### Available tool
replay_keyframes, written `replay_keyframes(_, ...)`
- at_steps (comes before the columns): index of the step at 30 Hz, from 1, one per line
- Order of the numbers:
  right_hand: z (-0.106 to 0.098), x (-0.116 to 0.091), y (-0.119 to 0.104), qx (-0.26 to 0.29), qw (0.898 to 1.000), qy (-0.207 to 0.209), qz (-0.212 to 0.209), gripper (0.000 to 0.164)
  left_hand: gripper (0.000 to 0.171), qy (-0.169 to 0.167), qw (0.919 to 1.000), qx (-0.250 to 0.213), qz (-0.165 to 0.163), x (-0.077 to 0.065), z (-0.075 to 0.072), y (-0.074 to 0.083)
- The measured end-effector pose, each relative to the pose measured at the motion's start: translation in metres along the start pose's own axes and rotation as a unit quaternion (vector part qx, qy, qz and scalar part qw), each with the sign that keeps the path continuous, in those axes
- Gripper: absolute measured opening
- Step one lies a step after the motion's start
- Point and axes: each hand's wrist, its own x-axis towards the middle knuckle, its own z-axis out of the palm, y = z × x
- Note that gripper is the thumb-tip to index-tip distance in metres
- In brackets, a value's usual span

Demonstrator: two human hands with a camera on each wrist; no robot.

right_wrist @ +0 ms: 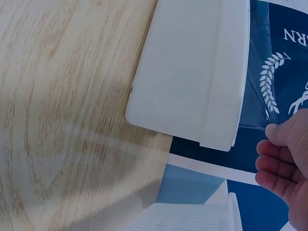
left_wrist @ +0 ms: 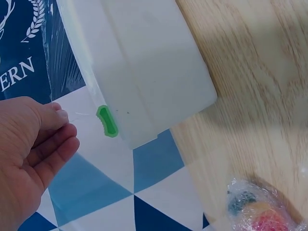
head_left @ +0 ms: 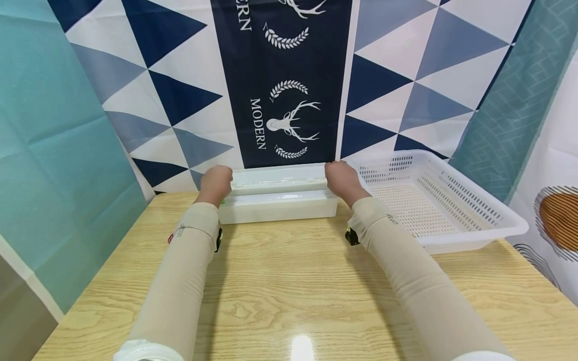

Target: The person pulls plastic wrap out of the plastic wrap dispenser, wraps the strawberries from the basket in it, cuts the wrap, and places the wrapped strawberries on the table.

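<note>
At the far side of the surface (head_left: 271,281), a long white box (head_left: 277,213), green clip (left_wrist: 102,113) at its left end. Left hand (head_left: 215,183) and right hand (head_left: 342,179), one near each end, both with grip clamped on clear film (right_wrist: 259,91) stretched beside the box (wrinkled on the right). White basket (head_left: 478,233) to the right.

You are in a curtained-off booth, whether in a home or a studio you cannot tell: a stag-and-triangle curtain (head_left: 289,60) hangs before you, a teal sheet (head_left: 58,125) at your left, behind a wood-grain worktop (head_left: 280,286).
</note>
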Motion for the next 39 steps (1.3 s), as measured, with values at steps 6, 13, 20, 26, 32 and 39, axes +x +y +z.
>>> replay_keyframes(6,-0.002,0.001,0.002,-0.002,1.000,-0.007,0.007,0.019,0.025,0.003,1.0000,0.006,0.007,-0.001,-0.004,0.000)
replay_keyframes(13,-0.005,0.000,0.003,0.004,1.000,0.006,0.004,0.015,0.026,-0.005,0.9999,0.011,0.003,-0.003,-0.012,0.002)
replay_keyframes(20,-0.009,-0.001,0.004,0.007,1.000,0.024,-0.001,0.011,0.026,0.005,0.9998,0.015,0.007,-0.005,-0.017,0.002)
replay_keyframes(26,-0.011,0.001,0.005,0.009,1.000,0.026,0.004,0.011,0.025,0.022,0.9994,0.023,0.011,-0.006,-0.019,0.002)
replay_keyframes(32,-0.016,0.000,0.003,0.010,1.000,0.022,0.015,0.011,0.025,0.034,0.9991,0.019,0.015,-0.007,-0.023,0.001)
replay_keyframes(39,-0.024,0.000,0.000,0.013,0.999,0.022,0.020,0.012,0.026,0.051,0.9986,0.004,0.011,-0.009,-0.029,-0.001)
